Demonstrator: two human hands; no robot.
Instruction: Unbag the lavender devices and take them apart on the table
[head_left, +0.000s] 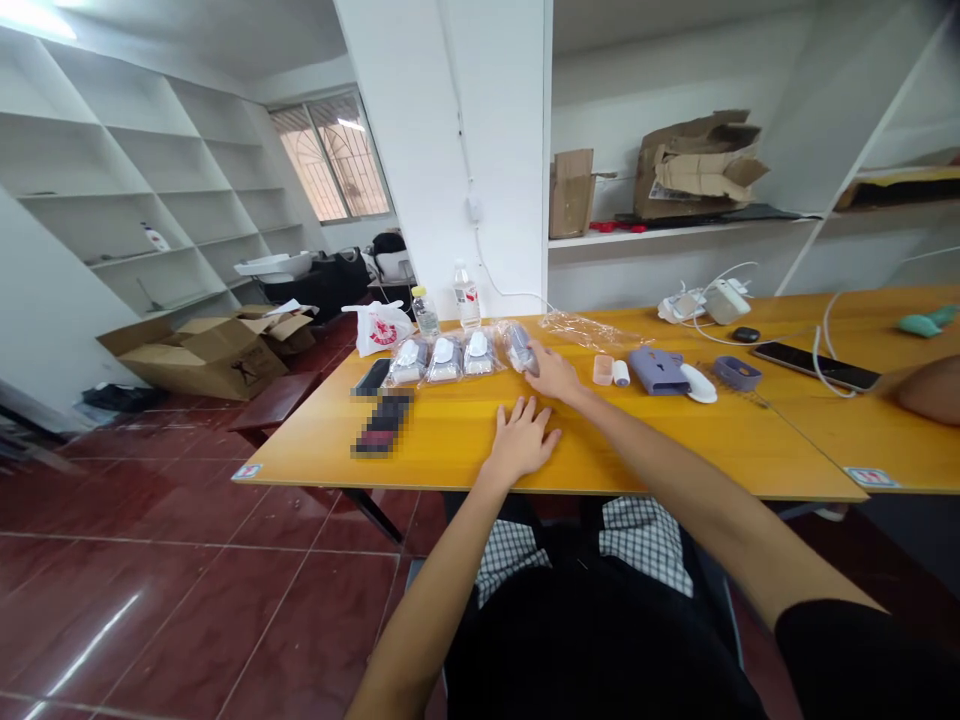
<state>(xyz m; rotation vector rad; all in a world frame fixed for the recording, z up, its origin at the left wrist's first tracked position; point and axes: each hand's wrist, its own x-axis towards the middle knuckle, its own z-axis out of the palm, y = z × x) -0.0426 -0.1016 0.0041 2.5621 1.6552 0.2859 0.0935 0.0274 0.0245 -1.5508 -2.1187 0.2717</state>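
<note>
My right hand (556, 376) reaches across the orange-yellow table (457, 430), its fingers closed on the near side of a purple-and-white plastic-wrapped device (517, 345). Palm down on the tabletop, my left hand (523, 440) lies flat with its fingers spread and holds nothing. Left of the gripped device stand several similar wrapped devices in a row, among them one (478, 352) right beside it. To the right of my right hand lie a small pinkish box (603, 370), a small white cylinder (621, 373), a purple housing (657, 370) and a white oval piece (699, 384).
Two clear bottles (466, 298) and a white plastic bag (381, 328) stand at the back. Dark flat objects (373, 377) lie at the left. Crumpled clear wrap (589, 330), a purple ring (736, 373), chargers (724, 302) and a phone (814, 366) are to the right. Another person's arm (930, 388) rests at the far right.
</note>
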